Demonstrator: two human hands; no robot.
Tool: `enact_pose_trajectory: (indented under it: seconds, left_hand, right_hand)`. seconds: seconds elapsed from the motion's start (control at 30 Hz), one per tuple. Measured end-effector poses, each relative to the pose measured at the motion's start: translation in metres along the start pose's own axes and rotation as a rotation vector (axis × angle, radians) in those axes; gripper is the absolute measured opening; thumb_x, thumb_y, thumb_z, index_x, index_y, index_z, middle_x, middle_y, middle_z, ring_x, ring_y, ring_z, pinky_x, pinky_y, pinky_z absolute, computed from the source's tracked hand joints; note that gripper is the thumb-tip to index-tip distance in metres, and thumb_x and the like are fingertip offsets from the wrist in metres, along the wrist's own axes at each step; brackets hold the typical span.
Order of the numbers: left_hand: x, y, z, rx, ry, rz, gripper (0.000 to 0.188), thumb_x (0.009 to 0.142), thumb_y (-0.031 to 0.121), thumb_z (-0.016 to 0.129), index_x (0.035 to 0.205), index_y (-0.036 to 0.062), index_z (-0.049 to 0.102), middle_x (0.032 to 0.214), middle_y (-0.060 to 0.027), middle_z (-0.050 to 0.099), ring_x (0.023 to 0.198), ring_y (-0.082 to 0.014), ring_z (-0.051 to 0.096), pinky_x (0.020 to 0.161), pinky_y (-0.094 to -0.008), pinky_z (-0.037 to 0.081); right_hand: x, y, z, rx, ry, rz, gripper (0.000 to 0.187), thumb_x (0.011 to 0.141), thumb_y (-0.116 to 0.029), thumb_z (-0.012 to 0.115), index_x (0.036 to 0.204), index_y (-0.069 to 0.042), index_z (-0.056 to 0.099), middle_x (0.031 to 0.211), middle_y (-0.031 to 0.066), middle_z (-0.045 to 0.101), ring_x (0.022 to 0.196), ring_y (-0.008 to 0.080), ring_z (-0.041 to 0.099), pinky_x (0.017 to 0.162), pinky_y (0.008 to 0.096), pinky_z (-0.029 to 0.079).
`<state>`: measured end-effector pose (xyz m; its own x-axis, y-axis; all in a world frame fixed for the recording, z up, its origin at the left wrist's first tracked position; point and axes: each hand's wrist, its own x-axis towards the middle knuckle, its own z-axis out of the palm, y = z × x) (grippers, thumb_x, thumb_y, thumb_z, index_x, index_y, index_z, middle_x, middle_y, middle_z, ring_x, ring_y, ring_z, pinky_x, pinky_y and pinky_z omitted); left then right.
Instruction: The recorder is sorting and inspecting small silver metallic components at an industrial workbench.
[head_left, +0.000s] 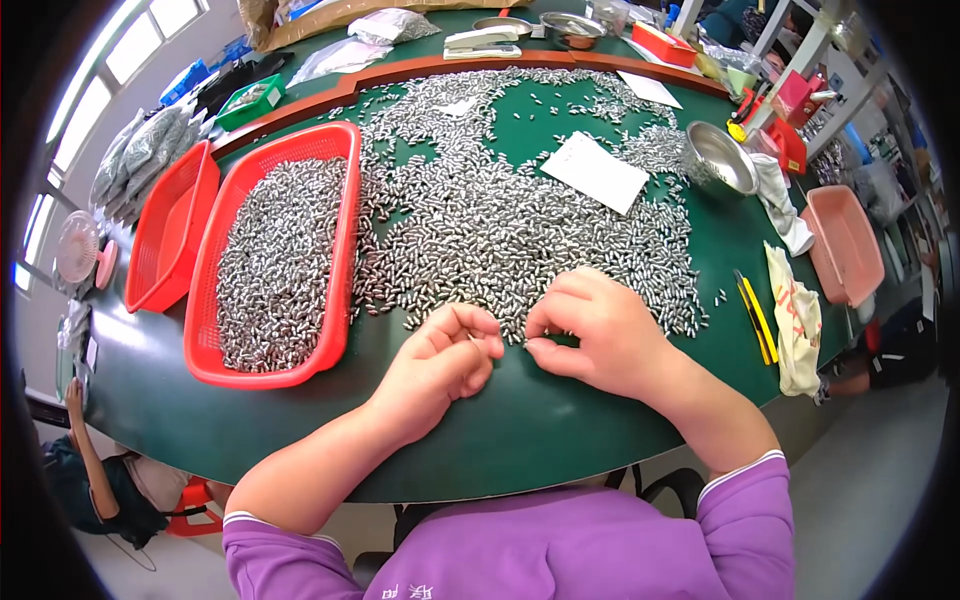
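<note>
A wide spread of small, silver, oval metal pieces (520, 235) covers the middle of the green table. At its near edge, my left hand (445, 360) is closed, fingers curled in and the thumb bent against them; whatever it may hold is hidden. Just to its right, my right hand (600, 335) pinches thumb and forefinger together beside the nearest pieces. Anything between those fingertips is too small to make out. The two hands are a short gap apart. On the left, a red plastic basket (353, 215) holds a heap of the same pieces.
Another red basket (160, 265) stands farther left. White paper (597, 172) lies on the pieces. A metal bowl (720, 158), a yellow cutter (757, 318) and a cloth (795, 320) are on the right. A wooden rail (440, 67) borders the back. Another person's arm (90, 460) shows at lower left.
</note>
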<state>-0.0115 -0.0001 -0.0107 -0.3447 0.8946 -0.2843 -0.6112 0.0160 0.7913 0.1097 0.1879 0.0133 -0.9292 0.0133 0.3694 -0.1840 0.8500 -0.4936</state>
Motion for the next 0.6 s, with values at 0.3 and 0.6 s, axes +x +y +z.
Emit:
enact_pose_trajectory:
  seconds: [0.3, 0.6]
  left_hand:
    - [-0.004, -0.003, 0.001, 0.097, -0.152, -0.096, 0.014, 0.096, 0.013, 0.058, 0.106, 0.0053, 0.051, 0.089, -0.0032, 0.060, 0.064, -0.0062, 0.049, 0.054, -0.0205, 0.038]
    - [-0.002, -0.002, 0.000, 0.106, -0.122, -0.055, 0.013, 0.095, 0.012, 0.061, 0.101, 0.0069, 0.051, 0.082, -0.0024, 0.058, 0.061, -0.0055, 0.047, 0.052, -0.0205, 0.035]
  right_hand:
    - [-0.003, -0.006, 0.007, 0.590, -0.080, 0.135, 0.014, 0.078, -0.008, 0.073, 0.092, -0.008, 0.068, 0.087, -0.0001, 0.059, 0.076, 0.0098, 0.052, 0.064, 0.0245, 0.044]
    - [0.002, -0.007, 0.010, 0.356, 0.047, -0.016, 0.015, 0.075, -0.010, 0.074, 0.088, -0.011, 0.068, 0.085, 0.0012, 0.060, 0.076, 0.0189, 0.059, 0.065, 0.0303, 0.049]
